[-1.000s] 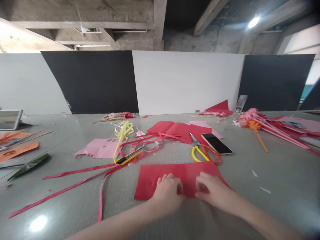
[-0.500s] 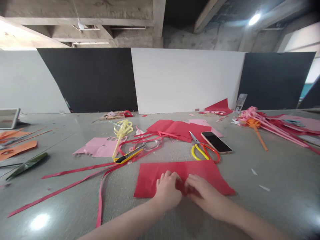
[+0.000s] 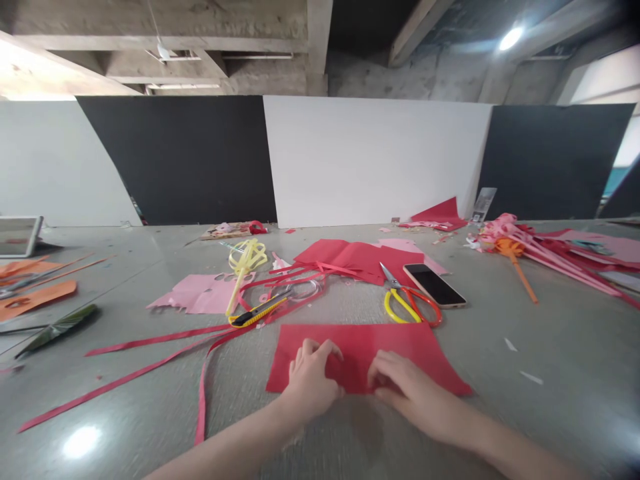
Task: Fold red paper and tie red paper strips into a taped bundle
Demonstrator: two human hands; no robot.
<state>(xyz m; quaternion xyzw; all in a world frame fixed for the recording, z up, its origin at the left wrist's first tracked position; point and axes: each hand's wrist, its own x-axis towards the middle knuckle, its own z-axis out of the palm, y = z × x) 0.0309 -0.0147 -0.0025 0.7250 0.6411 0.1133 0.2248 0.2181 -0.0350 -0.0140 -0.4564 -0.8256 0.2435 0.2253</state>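
A red paper sheet [image 3: 385, 343] lies flat on the grey table [image 3: 550, 373] just in front of me. My left hand [image 3: 311, 380] rests on its near left part, fingers curled and pressing down on the paper. My right hand [image 3: 407, 387] presses the near middle of the sheet, fingers bent and close together. About a hand's width of paper shows between the two hands. Both forearms reach in from the bottom edge.
Yellow-and-red scissors [image 3: 407, 301] and a phone [image 3: 434, 285] lie just beyond the sheet. A yellow utility knife [image 3: 257, 312], long red strips [image 3: 150, 363], pink paper [image 3: 200, 293] and more red sheets [image 3: 355, 259] are scattered behind. A tablet [image 3: 17, 235] stands at far left.
My left hand slid left along the sheet's near edge. My right hand first moved left toward it and then held, so the gap between them widened again.
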